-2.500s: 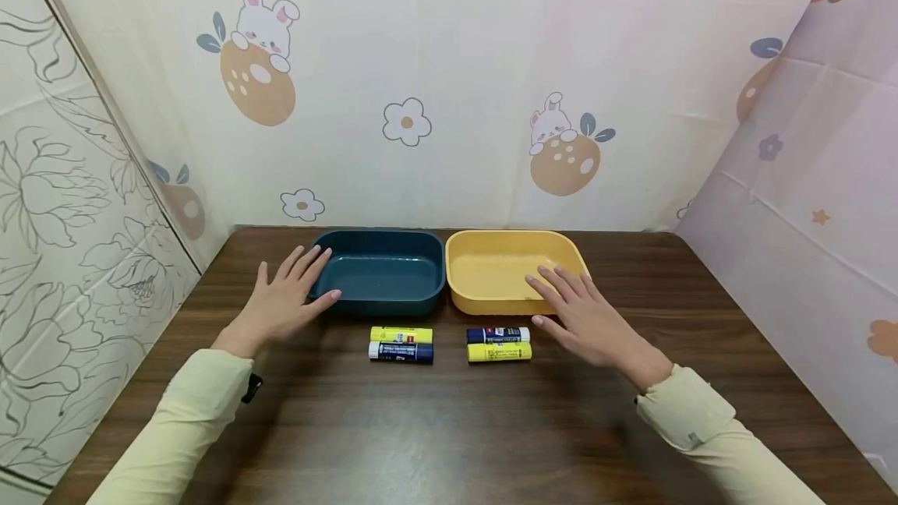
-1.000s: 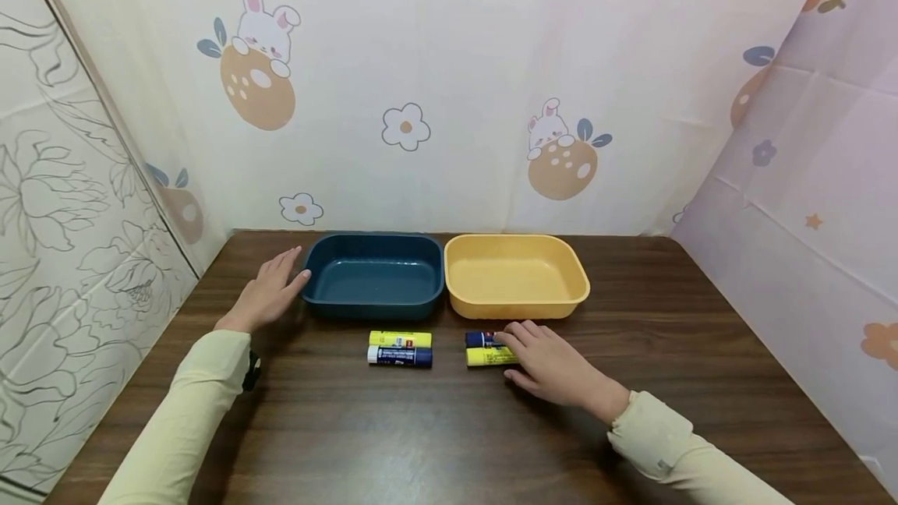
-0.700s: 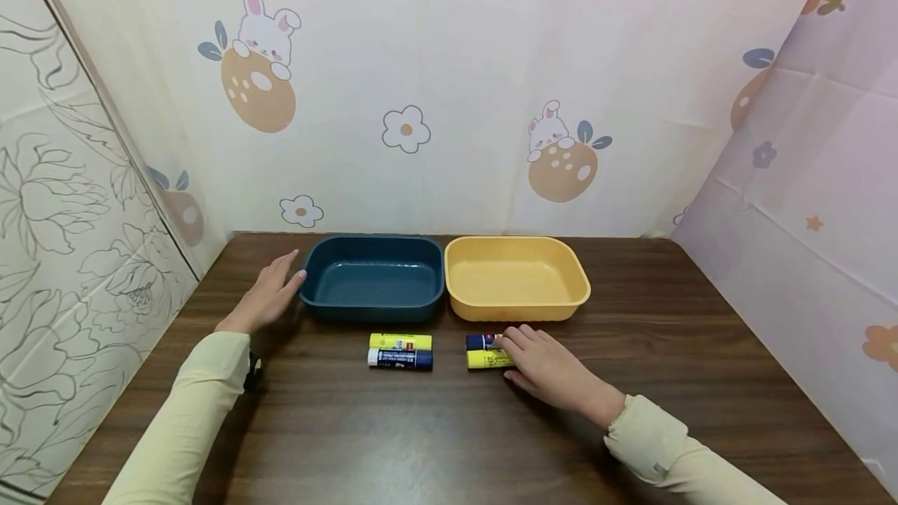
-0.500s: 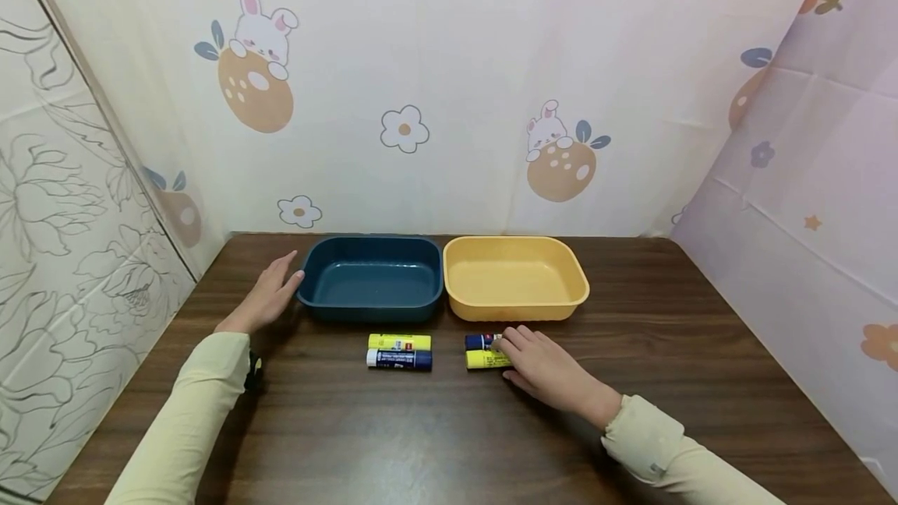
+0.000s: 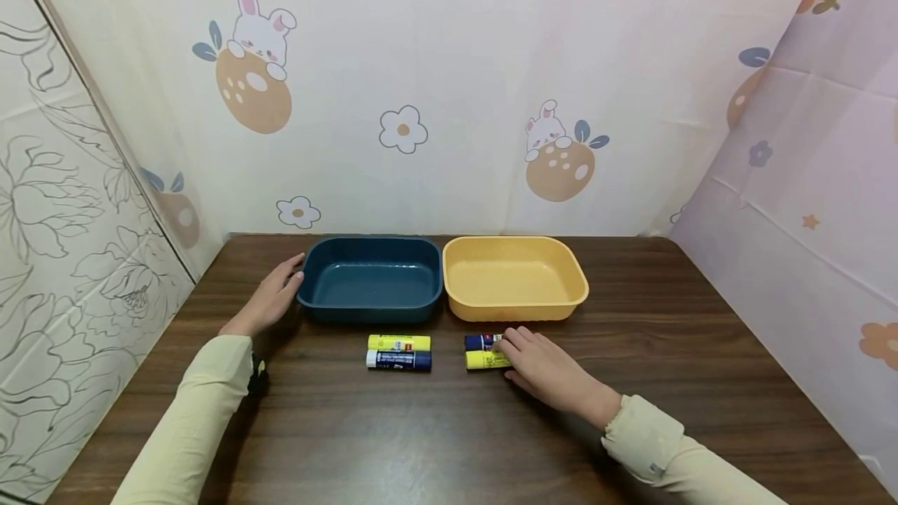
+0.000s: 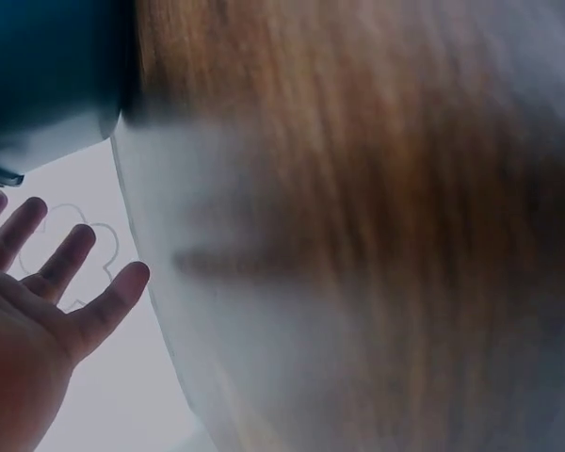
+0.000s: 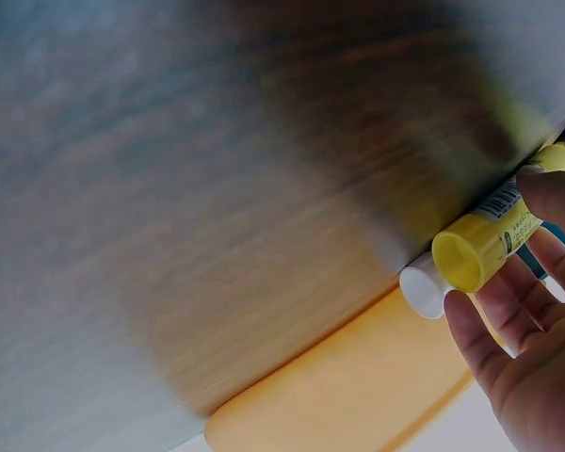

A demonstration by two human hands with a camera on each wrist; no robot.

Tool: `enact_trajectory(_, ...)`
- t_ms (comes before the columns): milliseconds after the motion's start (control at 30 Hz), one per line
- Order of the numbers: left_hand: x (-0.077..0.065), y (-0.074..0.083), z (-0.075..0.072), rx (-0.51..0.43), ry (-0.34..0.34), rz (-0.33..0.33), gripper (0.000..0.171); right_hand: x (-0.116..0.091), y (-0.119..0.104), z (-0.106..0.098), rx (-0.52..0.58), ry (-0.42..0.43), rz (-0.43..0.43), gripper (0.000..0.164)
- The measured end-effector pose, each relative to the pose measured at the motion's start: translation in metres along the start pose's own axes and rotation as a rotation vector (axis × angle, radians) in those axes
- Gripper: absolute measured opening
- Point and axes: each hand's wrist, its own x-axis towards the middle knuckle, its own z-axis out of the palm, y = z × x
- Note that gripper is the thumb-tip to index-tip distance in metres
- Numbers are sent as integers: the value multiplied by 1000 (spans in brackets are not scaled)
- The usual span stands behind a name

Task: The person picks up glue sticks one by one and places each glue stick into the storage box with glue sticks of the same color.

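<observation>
My right hand (image 5: pixel 550 369) reaches over the right-hand pair of glue sticks, a navy glue stick (image 5: pixel 482 342) and a yellow glue stick (image 5: pixel 486 360), lying side by side. In the right wrist view the thumb rests on the yellow stick and the fingers curl behind the white-capped end (image 7: pixel 422 287) of the navy one. My left hand (image 5: pixel 270 298) is at the left wall of the dark blue basin (image 5: pixel 372 314), fingers extended and holding nothing. To the left lies a second pair, a yellow glue stick (image 5: pixel 393 343) behind a navy glue stick (image 5: pixel 407 361).
A yellow basin (image 5: pixel 515 310) stands right beside the blue one at the back of the wooden table (image 5: pixel 421 443). Behind both hangs a printed curtain (image 5: pixel 463 61), with more patterned cloth at the sides.
From in front of the yellow basin, my right hand has come down and left onto the right pair of glue sticks. My left hand has shifted left to the blue basin's outer side.
</observation>
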Motion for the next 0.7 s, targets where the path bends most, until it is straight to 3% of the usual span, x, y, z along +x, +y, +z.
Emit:
enact_trajectory(400, -1, 2, 1, -30, -9, -19, 53, 1, 0, 1, 21, -51, 11, 37)
enact_trajectory(700, 1, 1, 3, -42, 15, 3, 52, 2, -1, -1, 42, -80, 22, 33)
